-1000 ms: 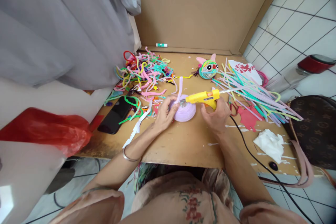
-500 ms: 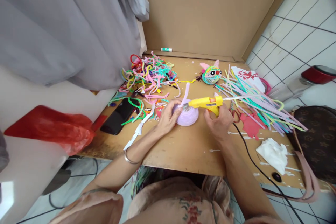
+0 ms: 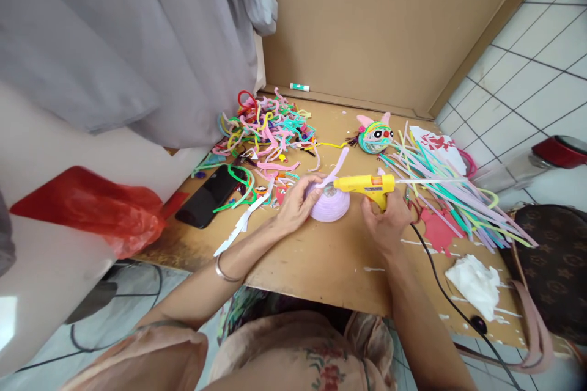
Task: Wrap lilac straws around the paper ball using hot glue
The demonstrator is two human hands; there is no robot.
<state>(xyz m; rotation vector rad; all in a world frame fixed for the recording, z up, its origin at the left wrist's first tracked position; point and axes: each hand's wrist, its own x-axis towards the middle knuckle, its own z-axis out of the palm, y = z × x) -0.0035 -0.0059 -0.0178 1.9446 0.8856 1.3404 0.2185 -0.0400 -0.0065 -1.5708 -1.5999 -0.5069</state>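
Observation:
My left hand grips the left side of a round ball wrapped in lilac pipe cleaner. A loose lilac pipe-cleaner end sticks up from it, and a bare greyish patch shows at its top. In my right hand is a yellow hot glue gun, with a clear glue stick poking out of its back. The gun's nozzle points left, right by the bare patch; whether it touches is too small to tell. Behind stands a finished-looking ball with pink ears, eyes and a red nose.
Tangled pipe cleaners heap at the back left, near a black phone. Straight pipe cleaners lie at the right beside red felt and a white tissue. The gun's black cord runs over the table's front edge.
The camera view has shifted slightly. The loose lilac end leans further to the right. Both hands keep their hold, with the glue gun still at the ball's top.

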